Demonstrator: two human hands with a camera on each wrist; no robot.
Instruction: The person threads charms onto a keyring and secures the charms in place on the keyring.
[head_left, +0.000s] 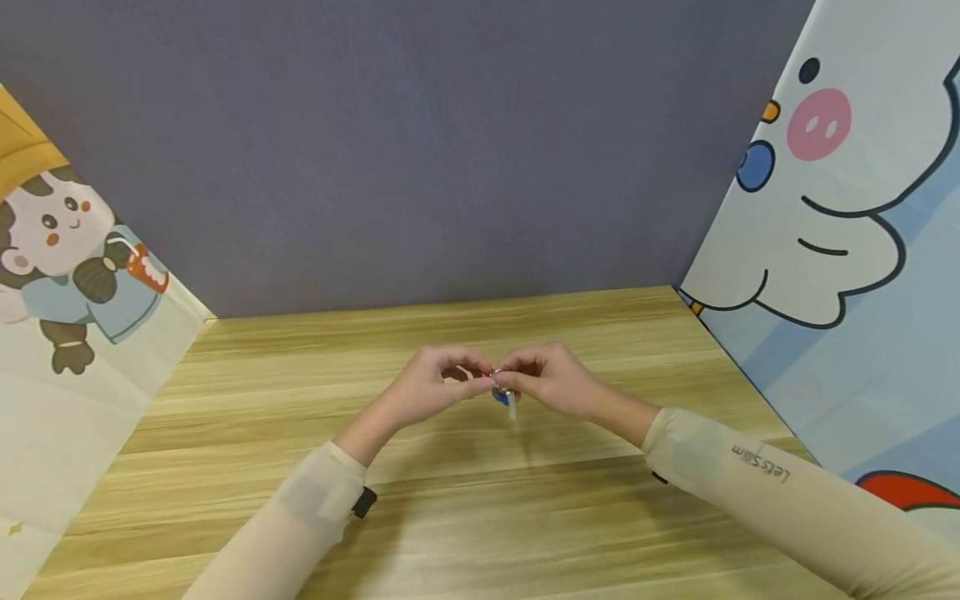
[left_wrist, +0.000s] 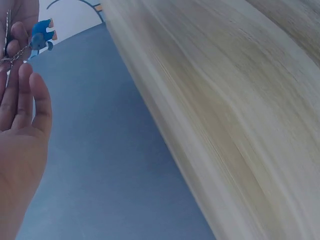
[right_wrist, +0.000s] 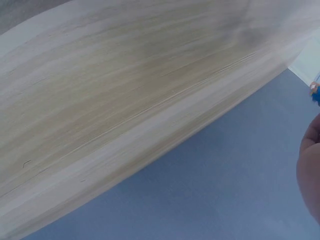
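Observation:
My left hand (head_left: 431, 387) and right hand (head_left: 557, 385) meet above the middle of the table, both pinching a small key ring (head_left: 496, 373) between thumb and fingers. From the ring hangs a blue animal-shaped charm (head_left: 500, 397), on a short chain (left_wrist: 19, 53) that shows in the left wrist view. A slim metal key (head_left: 512, 405) dangles beside the charm. Fingertips cover much of the ring, so which part each hand pinches is hard to tell. Only the edge of the right hand and part of the charm (right_wrist: 316, 95) enter the right wrist view.
The wood-grain table (head_left: 480, 517) spreads below both hands. A grey-blue panel (head_left: 450, 150) stands along its far edge. Walls with cartoon prints rise at the left (head_left: 45, 433) and right (head_left: 847, 392).

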